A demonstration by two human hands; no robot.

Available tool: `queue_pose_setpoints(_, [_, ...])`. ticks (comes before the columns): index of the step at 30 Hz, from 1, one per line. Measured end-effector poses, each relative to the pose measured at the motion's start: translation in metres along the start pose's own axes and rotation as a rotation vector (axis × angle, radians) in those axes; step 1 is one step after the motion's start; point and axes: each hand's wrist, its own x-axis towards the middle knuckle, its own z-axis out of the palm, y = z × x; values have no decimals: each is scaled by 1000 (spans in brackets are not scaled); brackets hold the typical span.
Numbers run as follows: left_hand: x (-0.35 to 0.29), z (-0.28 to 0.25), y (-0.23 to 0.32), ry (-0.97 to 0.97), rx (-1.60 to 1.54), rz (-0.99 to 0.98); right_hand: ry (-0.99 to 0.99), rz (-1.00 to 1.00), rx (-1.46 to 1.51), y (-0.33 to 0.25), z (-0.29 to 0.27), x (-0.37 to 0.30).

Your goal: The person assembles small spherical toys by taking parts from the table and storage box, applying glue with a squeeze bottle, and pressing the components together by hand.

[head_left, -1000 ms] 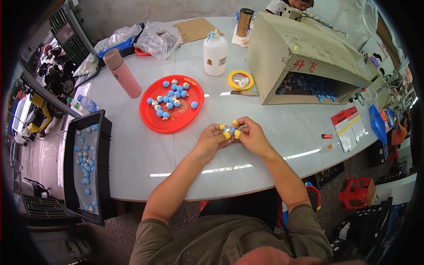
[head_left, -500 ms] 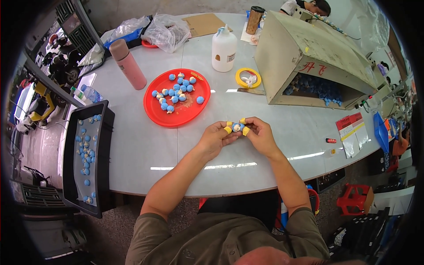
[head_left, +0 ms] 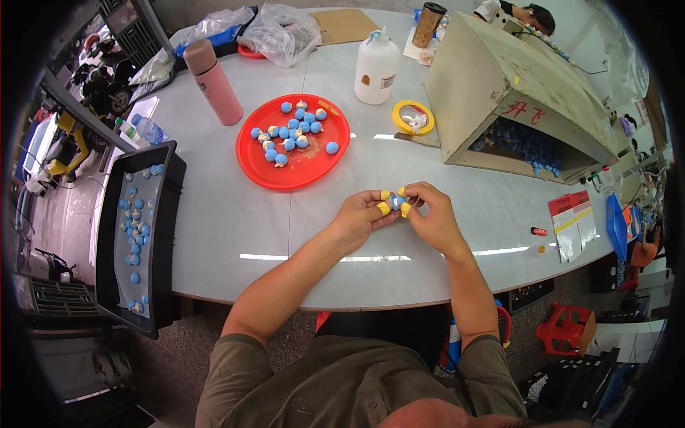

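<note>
Between both hands, above the table's front half, is a small blue-and-white piece point(head_left: 397, 202), too small to make out in detail. My left hand point(head_left: 360, 219) pinches it from the left and my right hand point(head_left: 436, 217) from the right, with yellow wraps on the thumb and fingertips. The fingers cover much of it. Beyond my left hand lies a round red tray point(head_left: 246, 158) holding many small blue balls with cream-coloured bits, one ball point(head_left: 332, 148) apart at its right side.
A black bin point(head_left: 171, 235) with similar balls stands at left. Behind are a pink flask point(head_left: 215, 89), white squeeze bottle point(head_left: 377, 70), yellow tape roll point(head_left: 413, 118) and knife point(head_left: 417, 139). A beige metal box point(head_left: 464, 96) filled with blue pieces stands at right, papers point(head_left: 572, 222) nearer.
Both hands have shifted slightly right in the picture, still pinching the piece. The surrounding things have shifted in the picture as the view moved.
</note>
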Motion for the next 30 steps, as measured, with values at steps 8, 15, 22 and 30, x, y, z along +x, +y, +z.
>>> queue_pose_setpoints(8, [-4, 4, 2, 12, 10, 20, -110, -65, -195, -17, -7, 7])
queue_pose_setpoints(15, [-4, 1, 3, -13, -15, 17, -143, -59, -260, -26, -5, 11])
queue_pose_setpoints(22, [-1, -1, -4, -6, 5, 70, -171, 57, -249, -31, -3, 14])
queue_pose_setpoints(30, [-2, 0, -2, -13, -2, 64, -241, -11, -312, -33, -7, 21])
